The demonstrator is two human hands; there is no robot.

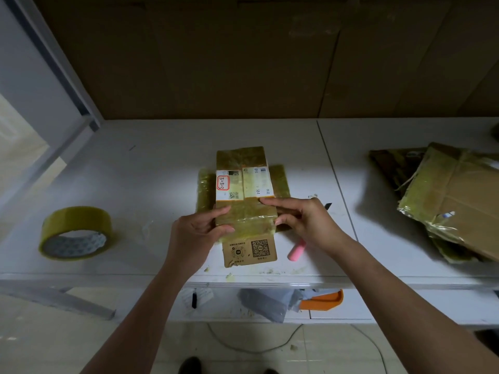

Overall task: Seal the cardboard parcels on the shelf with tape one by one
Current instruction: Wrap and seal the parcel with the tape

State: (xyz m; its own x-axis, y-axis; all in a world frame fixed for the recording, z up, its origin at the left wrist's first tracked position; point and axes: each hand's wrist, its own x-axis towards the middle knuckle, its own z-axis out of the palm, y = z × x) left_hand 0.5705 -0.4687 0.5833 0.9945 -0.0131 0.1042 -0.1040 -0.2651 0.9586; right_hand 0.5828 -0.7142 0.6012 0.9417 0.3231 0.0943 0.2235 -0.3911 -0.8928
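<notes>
1. Both my hands sit nearest me at the shelf's (135, 171) front edge: my left hand (201, 233) grasps the parcel's (244, 211) left side, thumb on top, and my right hand (302, 225) pinches its right edge with the forefinger laid along the tape band.
2. That parcel lies mid-shelf, close to the front edge, steadied from both sides, I judge, so the fresh tape can be smoothed down.
3. Left of it, near the front edge, the tape roll (75, 233) stands within reach.
4. A pink cutter (296, 251) lies just right of the parcel.
5. More parcels (453, 195) wait toward the shelf's right end.
</notes>
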